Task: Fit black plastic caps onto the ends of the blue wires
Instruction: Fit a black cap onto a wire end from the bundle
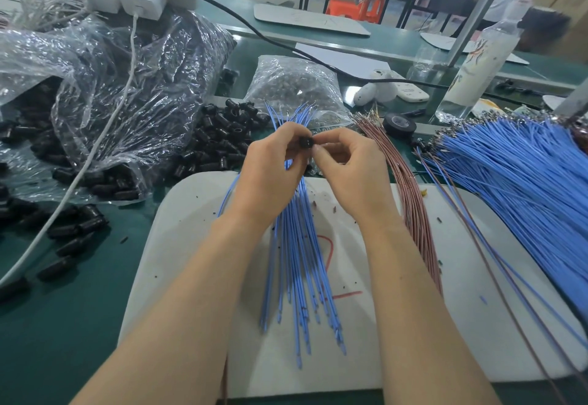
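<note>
Left hand [270,162] pinches a black cap [307,142] over the white board's [477,325] far edge. It also grips the blue wires [299,277], which run lengthwise down the board toward me. Right hand [346,166] sits just right of the cap, fingertips pinched together (on a wire tip, I think). Spare caps spill from the clear bag [127,86] left of the board.

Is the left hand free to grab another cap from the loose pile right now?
Probably not yet: the left hand pinches a black cap, though the pile lies close beside it with nothing between.
</note>
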The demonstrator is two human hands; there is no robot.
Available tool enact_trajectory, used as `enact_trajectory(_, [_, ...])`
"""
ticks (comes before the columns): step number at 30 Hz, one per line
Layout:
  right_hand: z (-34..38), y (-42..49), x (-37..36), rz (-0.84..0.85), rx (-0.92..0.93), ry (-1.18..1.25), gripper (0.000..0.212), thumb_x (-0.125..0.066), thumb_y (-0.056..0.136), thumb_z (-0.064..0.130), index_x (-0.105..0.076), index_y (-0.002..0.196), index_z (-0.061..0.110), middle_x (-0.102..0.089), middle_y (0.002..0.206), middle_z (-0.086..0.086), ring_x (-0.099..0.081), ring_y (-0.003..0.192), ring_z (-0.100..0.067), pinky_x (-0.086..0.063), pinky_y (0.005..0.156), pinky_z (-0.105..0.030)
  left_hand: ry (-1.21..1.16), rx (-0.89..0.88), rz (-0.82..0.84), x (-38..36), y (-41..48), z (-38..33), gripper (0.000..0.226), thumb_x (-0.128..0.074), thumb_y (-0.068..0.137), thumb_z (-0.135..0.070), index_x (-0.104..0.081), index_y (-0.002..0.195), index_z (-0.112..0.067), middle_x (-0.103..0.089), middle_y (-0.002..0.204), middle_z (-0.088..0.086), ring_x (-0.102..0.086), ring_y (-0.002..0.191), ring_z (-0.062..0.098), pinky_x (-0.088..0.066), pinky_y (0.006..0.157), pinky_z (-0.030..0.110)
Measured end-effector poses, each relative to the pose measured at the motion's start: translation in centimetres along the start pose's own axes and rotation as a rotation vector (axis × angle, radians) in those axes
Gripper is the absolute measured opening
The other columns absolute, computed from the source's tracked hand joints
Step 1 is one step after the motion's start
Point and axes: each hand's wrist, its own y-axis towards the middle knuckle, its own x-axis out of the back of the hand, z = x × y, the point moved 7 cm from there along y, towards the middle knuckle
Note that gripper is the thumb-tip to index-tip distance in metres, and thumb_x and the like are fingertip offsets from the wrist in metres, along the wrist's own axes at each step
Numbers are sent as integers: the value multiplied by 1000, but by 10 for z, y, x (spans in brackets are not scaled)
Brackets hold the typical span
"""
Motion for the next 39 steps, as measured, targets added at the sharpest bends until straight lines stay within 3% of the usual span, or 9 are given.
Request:
enact_trajectory(5, [3, -1, 3, 10, 18, -28, 13, -62, 88, 10, -71, 94, 18, -71, 81, 4, -66, 77, -5, -52, 76, -21, 51, 10, -6, 1, 0, 1, 18, -58, 87, 2, -64, 100, -8, -70, 88, -2, -68, 88, 10, -54, 86, 33])
enact_trajectory(10, [10, -2, 12, -34, 46, 86, 11, -63, 89, 8, -64, 97, 16, -71, 86, -5, -69, 83, -17, -55, 83, -37, 69, 33, -26, 3, 0, 3, 17, -58, 87, 0, -65, 101, -8, -70, 88, 3, -67, 87, 16, -53, 85, 39])
enact_trajectory(17, [17, -3, 9, -9, 122, -41, 9, -67, 86, 5, -69, 89, 13, -69, 80, 6, -64, 75, -3, -53, 77, -18, 101, 24, -16, 2, 1, 3, 22, -58, 86, 0, -67, 105, -8, -71, 92, 2, -67, 89, 16, -54, 84, 40])
enact_trajectory(28, [22, -6, 11, -109, 179, -97, 15, -63, 85, 2, -73, 91, 13, -70, 85, 0, -65, 79, -9, -54, 80, -26, 171, 19, 3, 0, 2, 0, 23, -57, 87, -2, -68, 106, -11, -68, 97, 1, -62, 87, 20, -52, 83, 40])
enact_trajectory(32, [22, -6, 11, -148, 198, -113, 15, -63, 86, 1, -73, 91, 11, -66, 83, 4, -63, 78, -7, -54, 79, -24, 169, -4, 16, -1, 2, -2, 21, -59, 88, -4, -68, 105, -10, -68, 95, 0, -59, 83, 14, -50, 84, 33])
enact_trajectory(36, [21, -5, 12, -167, 216, -137, 14, -64, 85, 1, -73, 91, 10, -64, 83, 6, -61, 77, -6, -52, 77, -20, 192, -25, 36, -3, 2, -3, 23, -61, 88, -3, -69, 108, -9, -65, 92, -1, -52, 77, 9, -43, 78, 16])
enact_trajectory(39, [18, -3, 11, -133, 199, -150, 14, -65, 85, 3, -74, 92, 11, -68, 84, 3, -61, 76, -6, -48, 75, -11, 228, -28, 53, -3, 2, -2, 22, -61, 87, -4, -69, 108, -8, -63, 89, -1, -49, 75, 11, -42, 76, 19])
